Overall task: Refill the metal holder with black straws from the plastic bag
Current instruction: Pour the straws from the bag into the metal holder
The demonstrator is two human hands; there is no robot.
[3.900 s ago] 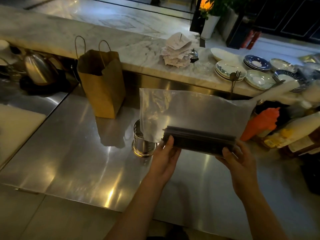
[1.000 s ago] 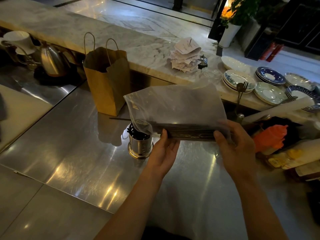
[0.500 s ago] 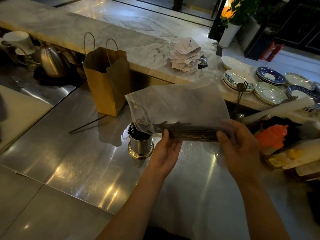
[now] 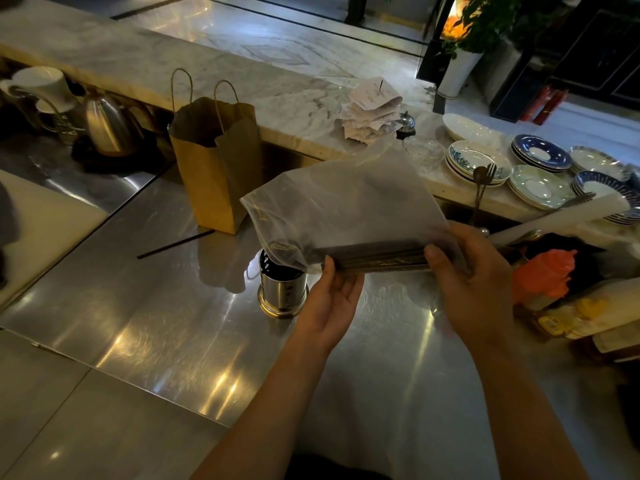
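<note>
A clear plastic bag [image 4: 346,206] with a bundle of black straws [image 4: 381,259] along its bottom edge is held over the steel counter. My left hand [image 4: 332,299] holds the bundle's left end from below, thumb on its front. My right hand [image 4: 474,282] grips the right end through the plastic. The bag's lower left corner hangs over the metal holder [image 4: 282,292], which stands on the counter with dark straws inside. One loose black straw [image 4: 175,244] lies on the counter left of the holder.
A brown paper bag [image 4: 218,168] stands behind the holder. A kettle [image 4: 109,126] and white cup [image 4: 41,86] are at far left. Plates [image 4: 479,162], receipts [image 4: 372,112] and an orange bottle [image 4: 542,271] sit to the right on and below the marble ledge.
A single straw flew out of the bag to the left and landed on the counter. More straws now stand in the holder than 3.9 s ago. Both hands kept hold of the bag.
</note>
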